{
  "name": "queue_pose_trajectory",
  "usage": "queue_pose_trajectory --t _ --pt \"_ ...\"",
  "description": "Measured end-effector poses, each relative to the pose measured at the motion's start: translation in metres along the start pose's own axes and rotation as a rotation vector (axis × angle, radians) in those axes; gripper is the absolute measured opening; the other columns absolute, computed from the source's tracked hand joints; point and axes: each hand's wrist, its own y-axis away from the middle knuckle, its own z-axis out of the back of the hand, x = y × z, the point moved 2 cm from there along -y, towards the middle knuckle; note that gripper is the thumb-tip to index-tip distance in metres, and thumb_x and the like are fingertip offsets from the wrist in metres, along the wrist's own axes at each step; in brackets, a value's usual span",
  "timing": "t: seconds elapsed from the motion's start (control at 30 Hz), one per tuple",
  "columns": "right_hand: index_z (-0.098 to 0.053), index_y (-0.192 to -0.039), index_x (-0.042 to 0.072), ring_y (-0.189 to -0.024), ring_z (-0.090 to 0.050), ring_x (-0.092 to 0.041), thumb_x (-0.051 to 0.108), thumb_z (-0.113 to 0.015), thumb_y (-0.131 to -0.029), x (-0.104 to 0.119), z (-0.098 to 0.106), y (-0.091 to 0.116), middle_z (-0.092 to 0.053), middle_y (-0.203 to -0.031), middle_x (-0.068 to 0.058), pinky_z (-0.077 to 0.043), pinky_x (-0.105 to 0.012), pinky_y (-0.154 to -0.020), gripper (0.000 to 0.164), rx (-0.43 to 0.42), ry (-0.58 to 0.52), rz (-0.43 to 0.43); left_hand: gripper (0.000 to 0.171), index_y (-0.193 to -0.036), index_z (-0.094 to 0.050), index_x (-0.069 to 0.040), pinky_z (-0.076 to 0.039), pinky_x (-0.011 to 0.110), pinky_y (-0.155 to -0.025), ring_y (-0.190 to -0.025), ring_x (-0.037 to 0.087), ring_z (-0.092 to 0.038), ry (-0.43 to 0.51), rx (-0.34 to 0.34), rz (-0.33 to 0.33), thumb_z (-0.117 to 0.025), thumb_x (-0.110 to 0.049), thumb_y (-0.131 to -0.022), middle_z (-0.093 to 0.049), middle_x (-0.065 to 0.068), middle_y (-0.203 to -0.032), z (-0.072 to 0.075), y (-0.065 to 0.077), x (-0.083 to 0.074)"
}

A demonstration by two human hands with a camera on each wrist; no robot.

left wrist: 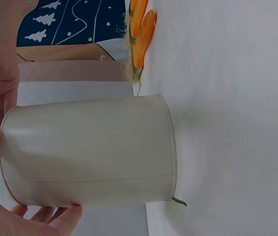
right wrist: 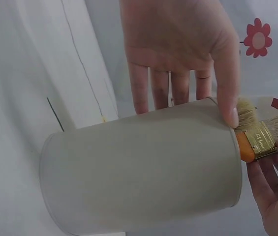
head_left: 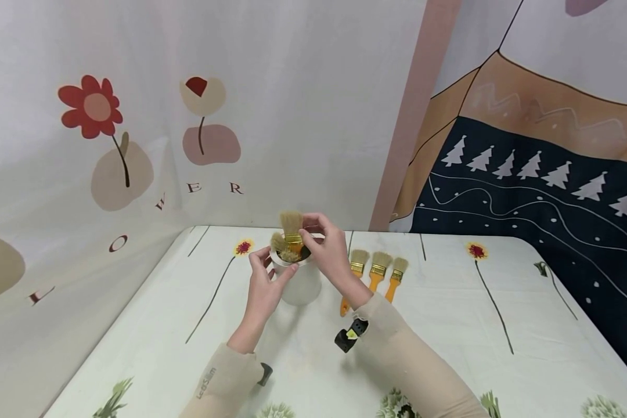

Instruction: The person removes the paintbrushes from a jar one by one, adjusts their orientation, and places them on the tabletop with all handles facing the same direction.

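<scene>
A whitish cylindrical pot [head_left: 303, 290] stands upright on the table. My left hand [head_left: 265, 285] holds it by the upper side, thumb at the rim and fingers spread around the wall; the left wrist view shows the pot's [left wrist: 89, 152] smooth side close up. Above the opening, my right hand [head_left: 330, 251] pinches a paintbrush [head_left: 291, 223] near its gold ferrule, bristles up. In the right wrist view the brush's orange handle [right wrist: 246, 147] goes down behind the rim, its lower part hidden. Pale bristles of other brushes [head_left: 278, 242] poke out of the pot.
Right of the pot, three paintbrushes [head_left: 379, 264] with orange handles lie side by side, bristles pointing away; my right forearm partly covers them. The table wears a white flower-print cloth [head_left: 439, 302]. A printed curtain [head_left: 313, 116] hangs behind the far edge.
</scene>
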Motion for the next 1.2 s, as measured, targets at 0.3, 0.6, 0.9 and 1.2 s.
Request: queue_pose_trajectory --t 0.3,0.6,0.9,1.2 --pt "-0.064 -0.116 0.001 -0.1 -0.071 -0.031 0.007 -0.067 -0.094 0.008 0.011 -0.004 -0.071 -0.108 -0.018 -0.064 -0.034 -0.081 0.023 -0.056 -0.046 0.025 0.073 -0.143 -0.022 -0.005 -0.029 0.057 -0.122 -0.148 0.038 -0.031 -0.009 -0.003 0.01 -0.072 -0.02 -0.091 -0.031 0.019 -0.156 0.0 0.001 0.0" --pt "-0.062 -0.117 0.0 -0.099 -0.07 -0.031 0.006 -0.067 -0.094 0.02 0.024 -0.01 -0.07 -0.107 -0.019 -0.064 -0.039 -0.08 0.024 -0.111 -0.051 0.052 0.073 -0.143 -0.022 -0.005 -0.029 0.057 -0.122 -0.148 0.039 -0.031 -0.009 -0.005 0.013 -0.071 -0.02 -0.092 -0.031 0.019 -0.156 0.0 0.0 0.0" --pt "-0.056 -0.123 0.001 -0.101 -0.068 -0.029 0.006 -0.064 -0.096 0.029 0.04 -0.014 -0.065 -0.111 -0.018 -0.062 -0.025 -0.08 0.029 -0.134 -0.093 0.054 0.074 -0.144 -0.022 -0.005 -0.029 0.054 -0.123 -0.149 0.037 -0.03 -0.001 -0.005 0.016 -0.071 -0.02 -0.092 -0.03 0.018 -0.157 0.0 0.0 0.0" --pt "-0.056 -0.125 -0.001 -0.098 -0.067 -0.025 0.002 -0.064 -0.094 0.035 0.055 -0.018 -0.063 -0.112 -0.017 -0.062 -0.022 -0.081 0.032 -0.192 -0.127 0.057 0.073 -0.144 -0.022 -0.003 -0.027 0.056 -0.123 -0.148 0.039 -0.03 -0.008 0.003 0.008 -0.07 -0.021 -0.093 -0.031 0.021 -0.156 0.001 0.002 -0.002"
